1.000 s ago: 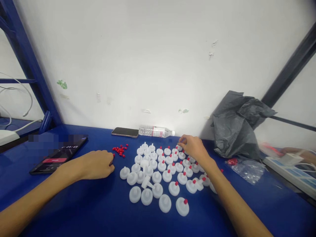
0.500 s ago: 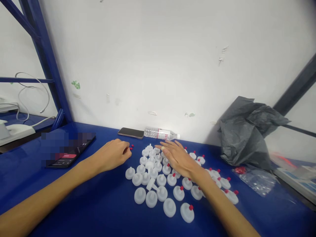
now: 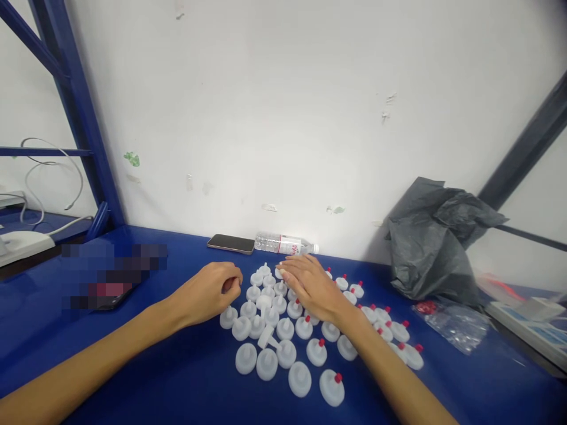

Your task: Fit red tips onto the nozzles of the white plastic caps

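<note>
Many white round nozzle caps [image 3: 300, 379] lie on the blue table in a loose group. Several on the right carry small red tips [image 3: 338, 378]; those on the left have bare spouts. At the group's left edge, my left hand [image 3: 212, 292] is closed with its fingers curled; what it holds, if anything, is hidden. My right hand [image 3: 314, 289] reaches over the group's far part, fingers stretched out and palm down. A white cap beside its thumb is partly covered by the fingers, and others lie hidden beneath the hand and forearm.
A phone [image 3: 231, 243] and a clear bottle [image 3: 268, 242] lie along the wall. Left is a partly blurred dark device [image 3: 110, 292]. At right are a grey plastic bag [image 3: 425, 242], a clear bag [image 3: 460, 327] with red pieces and a white-and-blue device [image 3: 527, 321].
My left hand has moved slightly right and its fingers have curled over the spot where small red pieces showed; they are now out of sight. My right hand's fingers have drawn closer together.
</note>
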